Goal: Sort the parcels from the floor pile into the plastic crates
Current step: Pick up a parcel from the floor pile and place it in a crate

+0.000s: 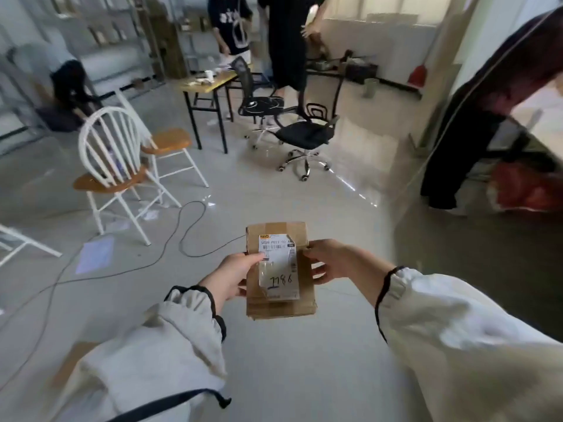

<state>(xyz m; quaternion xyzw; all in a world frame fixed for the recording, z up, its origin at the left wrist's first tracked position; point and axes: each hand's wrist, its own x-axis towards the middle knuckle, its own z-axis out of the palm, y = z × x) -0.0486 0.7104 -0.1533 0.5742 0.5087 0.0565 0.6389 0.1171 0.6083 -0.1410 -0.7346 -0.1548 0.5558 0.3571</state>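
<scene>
While left hand [236, 275] and right hand [332, 263] pinch the parcel [280, 308] | label [278, 269] small print blurred | underside hidden

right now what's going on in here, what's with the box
A person in white sleeves holds a flat cardboard parcel above the floor, its label facing up. The left hand grips its left edge, thumb on the label; the right hand grips its right edge. No crate or parcel pile is in view, so it is not yet sorted. Other people stand by a desk further back.

Office/stockroom: desk [210, 83], swivel chairs [304, 135], shelving w/ boxes [100, 32].
</scene>
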